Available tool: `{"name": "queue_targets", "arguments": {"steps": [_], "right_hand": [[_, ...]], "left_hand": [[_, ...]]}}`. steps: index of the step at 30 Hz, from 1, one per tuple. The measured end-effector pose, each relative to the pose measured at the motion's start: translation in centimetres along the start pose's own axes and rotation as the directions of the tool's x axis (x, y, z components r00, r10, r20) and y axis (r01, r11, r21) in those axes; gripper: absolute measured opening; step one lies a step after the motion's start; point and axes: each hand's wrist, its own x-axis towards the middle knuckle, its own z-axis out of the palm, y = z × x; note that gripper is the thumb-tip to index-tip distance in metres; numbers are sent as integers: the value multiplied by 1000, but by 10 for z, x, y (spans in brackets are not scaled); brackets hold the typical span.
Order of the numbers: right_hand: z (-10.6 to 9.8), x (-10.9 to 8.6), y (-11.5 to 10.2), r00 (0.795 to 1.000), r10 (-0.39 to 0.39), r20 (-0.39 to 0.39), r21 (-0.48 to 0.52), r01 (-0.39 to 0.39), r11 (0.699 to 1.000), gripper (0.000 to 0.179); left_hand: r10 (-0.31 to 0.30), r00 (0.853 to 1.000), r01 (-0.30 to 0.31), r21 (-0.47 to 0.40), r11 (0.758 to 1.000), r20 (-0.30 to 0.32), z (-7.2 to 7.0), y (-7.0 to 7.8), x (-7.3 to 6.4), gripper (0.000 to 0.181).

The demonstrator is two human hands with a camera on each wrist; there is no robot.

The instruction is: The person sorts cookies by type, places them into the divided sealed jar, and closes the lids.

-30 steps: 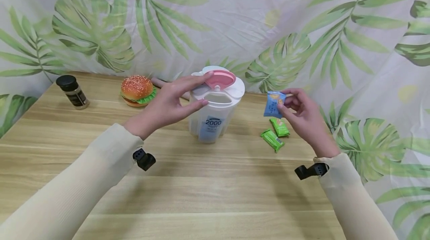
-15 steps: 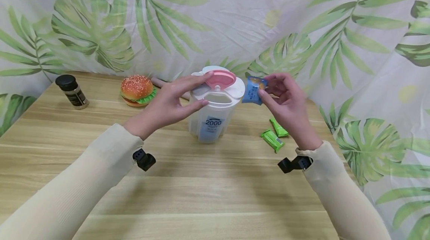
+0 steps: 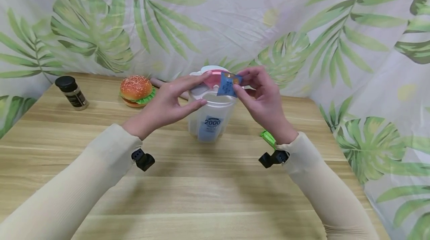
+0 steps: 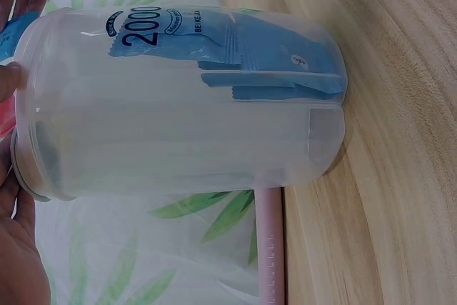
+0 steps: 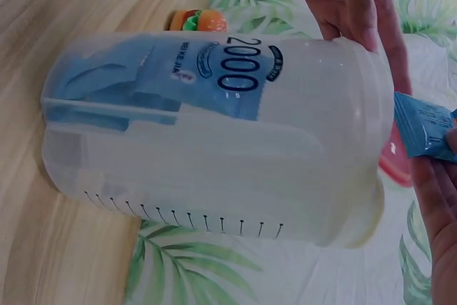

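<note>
A clear plastic storage container (image 3: 216, 111) marked 2000 stands upright on the table, its pink flap (image 3: 212, 80) raised over the opening in the white lid. Across the lid, my left hand (image 3: 164, 100) grips the container's top, index finger at the flap and thumb at the front rim. My right hand (image 3: 263, 102) pinches a small blue snack packet (image 3: 227, 84) between thumb and fingers, right over the opening. Several blue packets (image 4: 278, 48) lie inside one compartment at the container's bottom. A green snack packet (image 3: 267, 138) on the table is partly hidden by my right wrist.
A burger (image 3: 136, 89) with a sesame bun sits left of the container, and a black-capped seasoning bottle (image 3: 71, 92) stands farther left. A pink bar with scale marks (image 4: 270, 248) lies behind the container. The leaf-print cloth (image 3: 235, 27) hangs behind the table.
My right hand has carried the blue packet left, from above the green packets to over the container's opening. The left hand has stayed at the lid.
</note>
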Motion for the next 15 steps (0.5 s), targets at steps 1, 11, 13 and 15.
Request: {"name": "queue_targets", "arguments": {"steps": [1, 11, 13, 15], "right_hand": [[2, 0, 1, 1000, -9, 14, -7, 10, 1000, 26], [9, -6, 4, 996, -28, 89, -98, 36, 995, 23], [10, -7, 5, 995, -38, 90, -103, 47, 994, 23], [10, -7, 5, 995, -48, 90, -112, 58, 992, 24]], "left_hand": [[2, 1000, -2, -3, 1000, 0, 0, 0, 0, 69], [13, 1000, -13, -18, 1000, 0, 2, -1, 1, 70], [14, 1000, -14, -16, 1000, -1, 2, -1, 1, 69], [14, 1000, -14, -15, 1000, -3, 2, -2, 0, 69]]}}
